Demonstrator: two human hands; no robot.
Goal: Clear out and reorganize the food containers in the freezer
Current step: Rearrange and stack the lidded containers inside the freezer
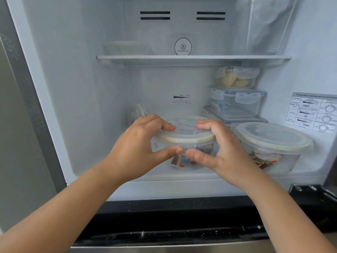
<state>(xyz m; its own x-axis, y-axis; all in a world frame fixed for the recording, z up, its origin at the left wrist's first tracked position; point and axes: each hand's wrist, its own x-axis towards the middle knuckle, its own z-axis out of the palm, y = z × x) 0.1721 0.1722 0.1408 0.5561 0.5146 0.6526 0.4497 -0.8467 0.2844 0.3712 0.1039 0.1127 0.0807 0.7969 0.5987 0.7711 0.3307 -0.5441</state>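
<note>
So I've got both hands on the round container (184, 143) sitting on the freezer floor (113, 172), roughly centre, a bit left of its twin, the second round container (273, 145). Left hand (138, 147) wraps the left side, fingers curled over the lid rim and thumb on the clear wall; right hand (217, 148) mirrors it on the right. The thumbs nearly meet at the front. Firm two-handed grasp, nothing loose.

Reckon this is the clearing-out step: grabbing this tub to pull it out of the compartment. Whether it's lifted yet or resting on the floor, hard to say, the bottom edge is blurry behind my thumbs.

The tub sits upright, lid facing up, so its axis runs vertical; it's round, so no real long side to worry about.

Next move needs a level pull straight toward me, keeping clear of the twin just beside it and the stacked containers (237, 99) behind on the right. The shelf (193, 58) above leaves plenty of room.
</note>
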